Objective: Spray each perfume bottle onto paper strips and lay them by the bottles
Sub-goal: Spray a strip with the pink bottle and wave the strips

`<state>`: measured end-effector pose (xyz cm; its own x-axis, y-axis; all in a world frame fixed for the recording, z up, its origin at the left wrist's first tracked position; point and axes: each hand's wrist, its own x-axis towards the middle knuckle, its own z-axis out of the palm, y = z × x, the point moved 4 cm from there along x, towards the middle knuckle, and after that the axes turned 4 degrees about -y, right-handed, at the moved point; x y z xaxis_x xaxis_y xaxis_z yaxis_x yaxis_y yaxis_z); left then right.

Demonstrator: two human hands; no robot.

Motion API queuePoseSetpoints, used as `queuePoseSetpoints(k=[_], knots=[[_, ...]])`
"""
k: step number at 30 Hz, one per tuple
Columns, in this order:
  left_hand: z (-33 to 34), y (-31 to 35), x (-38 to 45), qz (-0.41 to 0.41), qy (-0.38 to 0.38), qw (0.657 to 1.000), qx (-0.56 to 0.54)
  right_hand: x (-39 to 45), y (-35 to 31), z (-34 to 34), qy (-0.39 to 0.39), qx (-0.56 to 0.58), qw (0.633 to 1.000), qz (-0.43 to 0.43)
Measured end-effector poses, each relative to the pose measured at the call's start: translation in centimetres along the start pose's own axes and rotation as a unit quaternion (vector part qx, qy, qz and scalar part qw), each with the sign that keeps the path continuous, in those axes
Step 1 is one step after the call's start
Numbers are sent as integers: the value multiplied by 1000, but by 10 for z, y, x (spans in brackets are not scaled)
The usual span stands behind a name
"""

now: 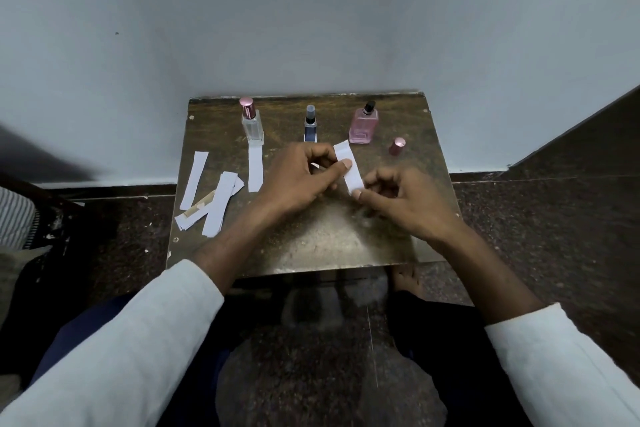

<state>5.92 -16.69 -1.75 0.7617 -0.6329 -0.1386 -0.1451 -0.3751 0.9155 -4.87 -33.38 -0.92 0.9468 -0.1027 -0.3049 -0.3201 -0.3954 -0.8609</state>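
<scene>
Three perfume bottles stand in a row at the back of a small brown table (pixel 311 239): a clear bottle with a pink cap (pixel 251 121), a small dark blue bottle (pixel 310 124), and a pink bottle (pixel 363 125) with its black sprayer bare. A pink cap (pixel 397 146) stands to the right of the pink bottle. One white strip (pixel 255 166) lies in front of the clear bottle. My left hand (pixel 301 177) and my right hand (pixel 398 201) both pinch a white paper strip (pixel 347 163) above the table's middle.
Several loose white strips (pixel 211 194) lie on the table's left part. A pale wall rises right behind the table. Dark speckled floor surrounds it, and my legs sit below the front edge. A striped cloth (pixel 14 218) shows at the far left.
</scene>
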Motion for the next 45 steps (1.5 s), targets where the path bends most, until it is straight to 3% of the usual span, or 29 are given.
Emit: queuePoseSetpoints(k=[5, 12, 18, 22, 26, 31, 35, 37, 40, 43, 44, 45], knots=[[1, -7, -7, -7, -4, 1000, 9, -15, 7, 14, 47, 20, 998, 37], [-14, 20, -59, 4, 39, 997, 69, -50, 1, 26, 37, 85, 994, 60], [-19, 44, -118, -12, 109, 994, -2, -93, -16, 36, 109, 205, 971, 64], [-20, 53, -151, -20, 160, 985, -52, -110, -23, 41, 132, 226, 963, 57], [-24, 46, -165, -30, 202, 978, -47, -112, -22, 40, 113, 247, 960, 66], [-24, 41, -163, -49, 190, 980, -32, -107, -23, 39, 90, 287, 950, 82], [-23, 44, -160, -71, 181, 976, -102, -109, -24, 33, 80, 320, 942, 70], [-18, 52, -159, -61, 144, 952, -264, -113, -23, 27, 94, 337, 934, 71], [-13, 69, -163, 21, 11, 861, -508, -116, -9, 12, 158, 361, 914, 95], [-10, 86, -168, 146, -183, 701, -673, -112, 7, 6, 193, 334, 914, 127], [-8, 86, -168, 141, -194, 675, -697, -109, 9, 7, 185, 318, 920, 132], [-5, 82, -164, 105, -174, 693, -692, -106, 10, 10, 172, 306, 927, 133]])
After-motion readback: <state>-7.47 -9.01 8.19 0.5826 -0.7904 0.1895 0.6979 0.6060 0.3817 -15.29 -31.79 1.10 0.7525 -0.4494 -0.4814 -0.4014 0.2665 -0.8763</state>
